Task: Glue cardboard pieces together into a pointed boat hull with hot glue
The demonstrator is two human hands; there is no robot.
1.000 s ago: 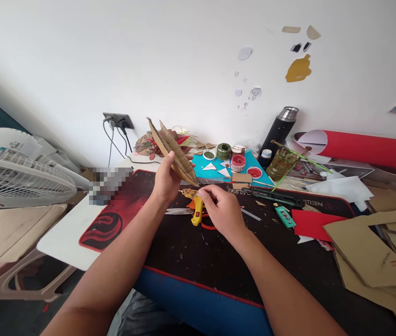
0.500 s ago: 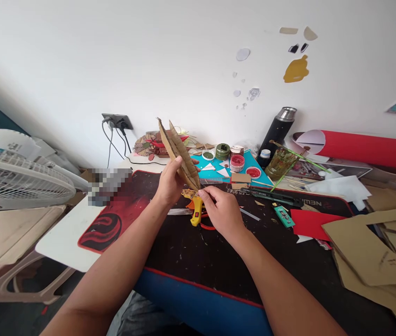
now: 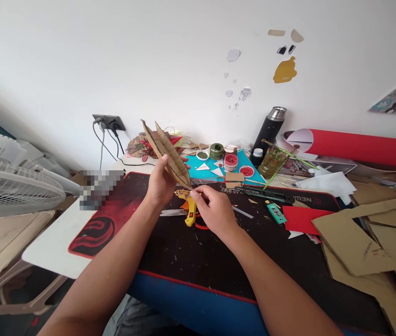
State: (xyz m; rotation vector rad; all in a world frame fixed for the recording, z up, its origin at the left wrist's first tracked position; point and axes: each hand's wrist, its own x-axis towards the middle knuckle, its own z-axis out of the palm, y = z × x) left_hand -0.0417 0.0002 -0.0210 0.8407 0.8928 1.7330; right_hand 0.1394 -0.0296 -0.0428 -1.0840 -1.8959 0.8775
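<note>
A long cardboard piece shaped like a boat hull (image 3: 170,156), pointed at its ends and hollow along the middle, is held up at a tilt above the mat. My left hand (image 3: 162,182) is closed round its side, thumb on the near wall and fingertips showing past the far one. At the lower tip, my right hand (image 3: 215,207) pinches the cardboard between thumb and forefinger. Just below the tip lies a yellow hot glue gun (image 3: 190,212) on the black mat (image 3: 191,259), with red-handled scissors (image 3: 202,227) partly hidden behind it and my right hand.
Paint jars (image 3: 230,162) stand on a blue sheet (image 3: 201,173) at the back. A thermos (image 3: 271,128) leans by a brush jar (image 3: 271,161). A utility knife (image 3: 264,193), red paper (image 3: 305,219) and cardboard sheets (image 3: 355,247) lie right. A fan (image 3: 16,177) is left.
The view has turned slightly right, so everything sits further left in it. Both hands keep their hold on the cardboard hull, which looks tilted slightly more.
</note>
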